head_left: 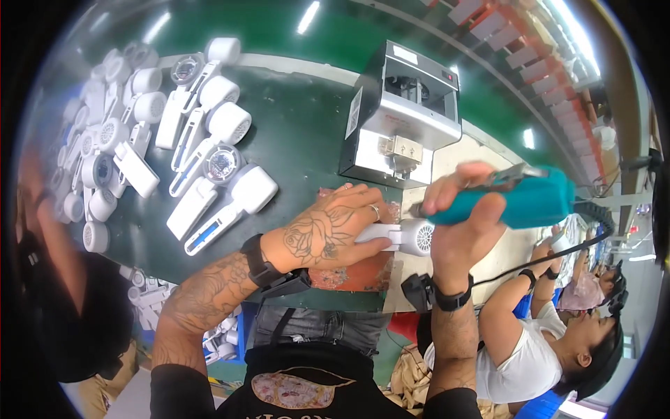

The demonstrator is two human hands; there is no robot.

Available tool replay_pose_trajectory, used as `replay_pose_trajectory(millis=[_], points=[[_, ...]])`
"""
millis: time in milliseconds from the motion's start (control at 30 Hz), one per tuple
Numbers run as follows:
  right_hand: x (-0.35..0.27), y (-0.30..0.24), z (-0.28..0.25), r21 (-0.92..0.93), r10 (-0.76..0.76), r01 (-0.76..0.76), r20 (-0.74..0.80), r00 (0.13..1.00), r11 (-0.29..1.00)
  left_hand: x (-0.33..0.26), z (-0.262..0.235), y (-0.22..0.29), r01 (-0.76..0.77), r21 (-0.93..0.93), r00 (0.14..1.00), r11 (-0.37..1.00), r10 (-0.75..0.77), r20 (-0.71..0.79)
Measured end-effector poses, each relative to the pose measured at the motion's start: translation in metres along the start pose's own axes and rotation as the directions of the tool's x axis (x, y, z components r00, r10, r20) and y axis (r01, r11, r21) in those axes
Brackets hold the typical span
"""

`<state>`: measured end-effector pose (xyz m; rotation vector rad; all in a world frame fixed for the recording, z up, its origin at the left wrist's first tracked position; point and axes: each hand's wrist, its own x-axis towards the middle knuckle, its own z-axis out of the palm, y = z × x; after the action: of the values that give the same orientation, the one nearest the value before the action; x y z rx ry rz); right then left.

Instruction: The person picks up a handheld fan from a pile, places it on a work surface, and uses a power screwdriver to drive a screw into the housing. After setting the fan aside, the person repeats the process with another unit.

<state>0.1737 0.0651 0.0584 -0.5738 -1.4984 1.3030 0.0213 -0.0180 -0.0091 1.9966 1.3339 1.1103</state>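
My left hand (335,227) lies over the handle of a white handheld fan (417,237), its fingers wrapped round it. The fan rests flat, with its round grille head pointing right. Beneath it is a worn reddish mat (352,276). In my right hand (457,241) is a teal electric screwdriver (523,199), held tilted above the fan's head with its tip to the left. A grey and black box-shaped machine (401,115), which looks like a screw feeder, stands just beyond both hands.
Rows of white fans (227,174) cover the green table (300,126) at the left, some with opened handles. More fan parts (150,297) lie in a blue bin below. A co-worker in white (520,349) sits at right; another person (77,279) is at left. A black cable (537,262) trails from my right wrist.
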Motion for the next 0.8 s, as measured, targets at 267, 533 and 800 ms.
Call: replay_pose_trajectory(millis=[267,533,800], points=[[0.04,0.026,0.023,0.041,-0.153,0.154,-0.031,0.988,0.987,-0.002,-0.007,0.006,0.062,0.023,0.996,0.998,-0.063,0.062],[0.026,0.008,0.018,-0.006,0.023,-0.023,0.031,0.999,1.0,-0.001,-0.004,0.001,0.082,0.038,0.995,0.996,-0.084,0.059],[-0.038,-0.027,-0.006,-0.093,0.029,-0.035,-0.064,0.998,0.995,0.002,-0.003,0.006,0.122,0.014,0.99,0.992,-0.122,0.07]])
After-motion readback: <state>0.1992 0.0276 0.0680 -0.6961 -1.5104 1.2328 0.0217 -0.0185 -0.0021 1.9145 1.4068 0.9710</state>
